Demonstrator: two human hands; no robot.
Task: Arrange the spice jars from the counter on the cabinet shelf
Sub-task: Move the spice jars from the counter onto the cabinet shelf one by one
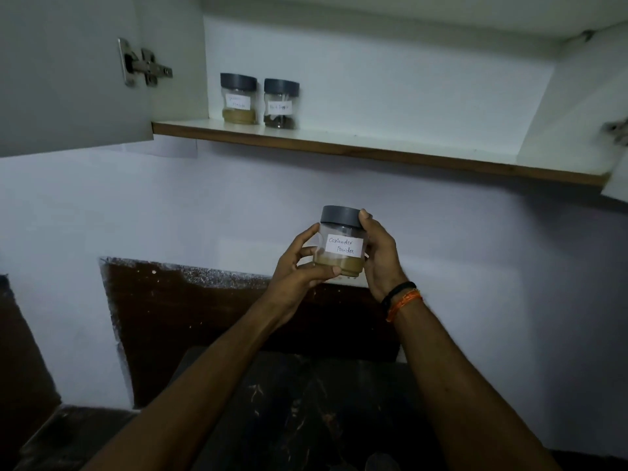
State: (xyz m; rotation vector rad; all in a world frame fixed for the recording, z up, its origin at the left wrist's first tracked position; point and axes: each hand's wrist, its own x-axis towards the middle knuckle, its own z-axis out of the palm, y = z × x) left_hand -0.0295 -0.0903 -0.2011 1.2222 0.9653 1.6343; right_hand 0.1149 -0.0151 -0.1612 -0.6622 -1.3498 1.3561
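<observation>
Shelved: two grey-lidded jars (258, 100), side by side at 11 o'clock on the cabinet shelf (373, 149). In transit: coriander powder jar (341, 244), upright at centre below the shelf, clasped between left hand (300, 266) and right hand (379, 256). Bench stock remaining: cannot tell.

hinge (144, 62): upper left, metal, on the open door (68, 73)
wall (475, 253): pale, across mid frame
counter (306, 413): dark, mottled, bottom centre
</observation>
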